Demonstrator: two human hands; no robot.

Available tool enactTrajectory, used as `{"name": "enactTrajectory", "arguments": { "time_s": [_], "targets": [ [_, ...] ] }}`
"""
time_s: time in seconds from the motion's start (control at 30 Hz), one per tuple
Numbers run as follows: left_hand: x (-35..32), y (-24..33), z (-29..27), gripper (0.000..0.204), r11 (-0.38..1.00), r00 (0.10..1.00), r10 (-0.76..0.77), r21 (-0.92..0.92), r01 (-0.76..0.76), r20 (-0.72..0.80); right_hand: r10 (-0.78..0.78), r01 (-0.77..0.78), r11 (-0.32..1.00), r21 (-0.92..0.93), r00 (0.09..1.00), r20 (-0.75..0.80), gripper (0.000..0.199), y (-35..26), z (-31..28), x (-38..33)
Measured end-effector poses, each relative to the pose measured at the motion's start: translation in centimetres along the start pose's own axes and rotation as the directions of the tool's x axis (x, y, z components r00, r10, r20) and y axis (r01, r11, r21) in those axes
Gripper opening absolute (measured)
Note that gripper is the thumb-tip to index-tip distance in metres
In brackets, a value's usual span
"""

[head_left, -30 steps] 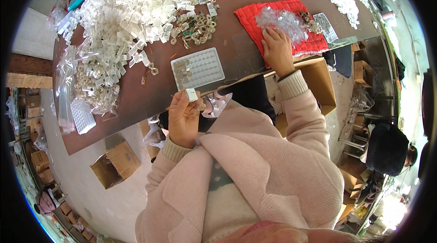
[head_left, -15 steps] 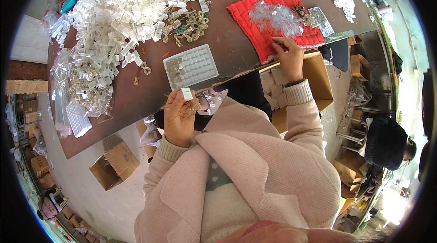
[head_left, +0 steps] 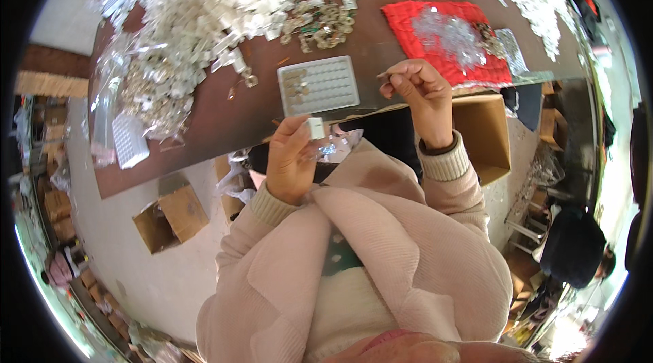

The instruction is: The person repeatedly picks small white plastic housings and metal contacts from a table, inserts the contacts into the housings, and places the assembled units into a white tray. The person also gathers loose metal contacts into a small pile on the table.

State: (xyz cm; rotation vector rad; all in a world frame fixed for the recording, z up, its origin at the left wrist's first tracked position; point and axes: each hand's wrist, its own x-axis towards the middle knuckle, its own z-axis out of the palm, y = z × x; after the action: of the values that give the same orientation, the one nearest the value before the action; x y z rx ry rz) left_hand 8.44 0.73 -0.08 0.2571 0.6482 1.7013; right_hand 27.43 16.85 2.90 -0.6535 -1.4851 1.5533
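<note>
Carefully now: the left hand [head_left: 291, 159] pinches a small white box [head_left: 315, 127] at the counter [head_left: 218, 118] edge, just below the tray [head_left: 317, 84]; the right hand [head_left: 416, 91] grips something tiny, hard to make out. Judging by this, hold the box level and bring the piece in slowly.

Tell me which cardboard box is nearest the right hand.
The open box at the table edge, right beside the right hand wrist. The other box sits on the floor, lower left.
</note>
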Motion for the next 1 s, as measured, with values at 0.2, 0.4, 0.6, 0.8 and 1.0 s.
{"name": "enactTrajectory", "arguments": {
  "time_s": [0.2, 0.4, 0.6, 0.8, 1.0],
  "targets": [
    [-0.9, 0.6, -0.4, 0.02, 0.985, 0.985, 0.17, 0.001, -0.17, -0.009, -0.045, 0.069, 0.994, -0.09, 0.969, 0.244, 0.013, -0.3, 7.0, -1.0],
    [-1.1, 0.7, -0.9, 0.019, 0.972, 0.975, 0.221, -0.078, -0.22, 0.003, -0.135, 0.215, 0.898, -0.384, 0.965, 0.224, 0.018, -1.3, 9.4, -1.3],
    [-1.3, 1.2, -0.8, 0.018, 0.979, 0.983, 0.182, -0.095, -0.179, 0.019, -0.174, 0.258, 0.872, -0.417, 0.958, 0.23, 0.016, -1.9, 10.0, -1.6],
    [-1.5, 1.2, -0.4, 0.02, 0.977, 0.978, 0.208, -0.038, -0.21, -0.031, -0.232, 0.354, 0.803, -0.479, 0.927, 0.295, 0.024, -2.1, 10.3, -1.8],
    [-1.5, 1.1, -0.5, 0.019, 0.975, 0.976, 0.216, 0.056, -0.215, -0.013, -0.276, 0.424, 0.744, -0.516, 0.899, 0.341, 0.03, -2.1, 9.9, -1.9]
  ]
}}
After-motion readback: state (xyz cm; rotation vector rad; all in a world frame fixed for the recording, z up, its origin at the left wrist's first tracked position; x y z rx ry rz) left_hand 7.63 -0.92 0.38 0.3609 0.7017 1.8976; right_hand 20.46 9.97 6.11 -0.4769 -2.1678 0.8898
